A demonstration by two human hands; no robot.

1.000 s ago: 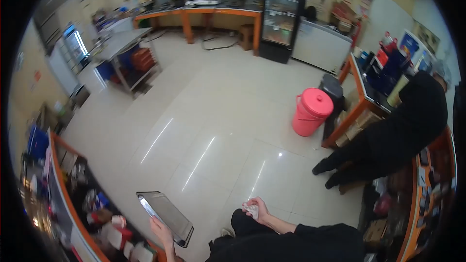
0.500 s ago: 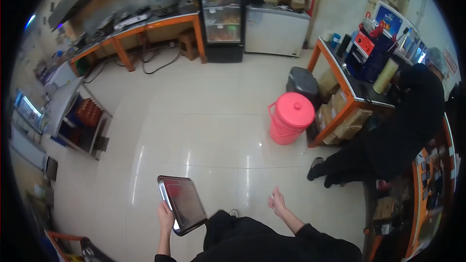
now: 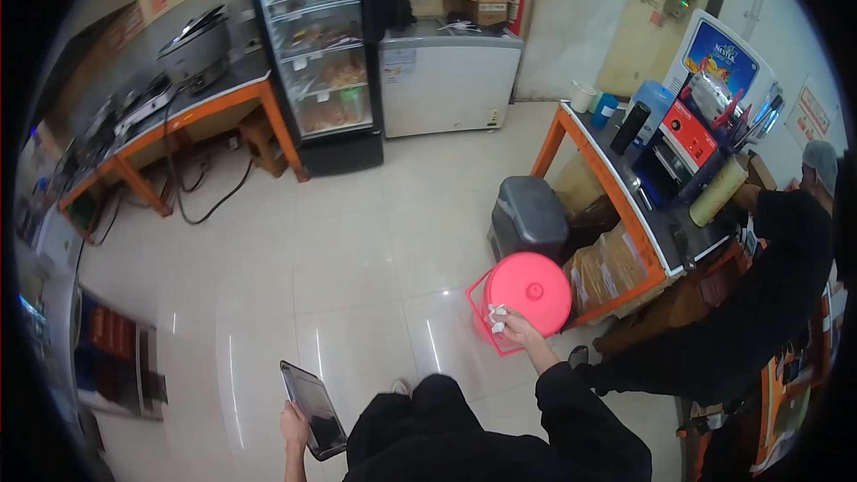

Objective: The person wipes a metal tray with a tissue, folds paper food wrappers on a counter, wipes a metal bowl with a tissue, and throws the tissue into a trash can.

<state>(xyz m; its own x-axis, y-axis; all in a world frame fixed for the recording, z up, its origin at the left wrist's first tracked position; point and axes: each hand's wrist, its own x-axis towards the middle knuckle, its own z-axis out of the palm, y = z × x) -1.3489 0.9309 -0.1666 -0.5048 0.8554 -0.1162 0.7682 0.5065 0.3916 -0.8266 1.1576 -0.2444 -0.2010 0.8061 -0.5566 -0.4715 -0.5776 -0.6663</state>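
Note:
My left hand (image 3: 293, 424) is closed on the edge of a rectangular metal tray (image 3: 314, 406), which hangs tilted at my left side. In my right hand (image 3: 518, 328) is a small crumpled white piece (image 3: 497, 314) that looks like tissue paper; the fingers are closed round it. That hand is over the near left side of a pink lidded bucket (image 3: 531, 295), close to its raised handle (image 3: 476, 290). Whether the hand touches the bucket, I cannot tell.
Behind the bucket stands a grey lidded bin (image 3: 528, 219). To the right, an orange-framed table (image 3: 656, 232) holds a red and blue machine (image 3: 683, 147), with cartons below. A co-worker in black (image 3: 750, 295) leans there. A glass-door fridge (image 3: 326, 62) and white freezer (image 3: 451, 80) stand ahead.
I have moved forward, nearer the bucket and the fridge. My right hand has gone from over bare floor to the bucket. The tray has turned more edge-on in my left hand.

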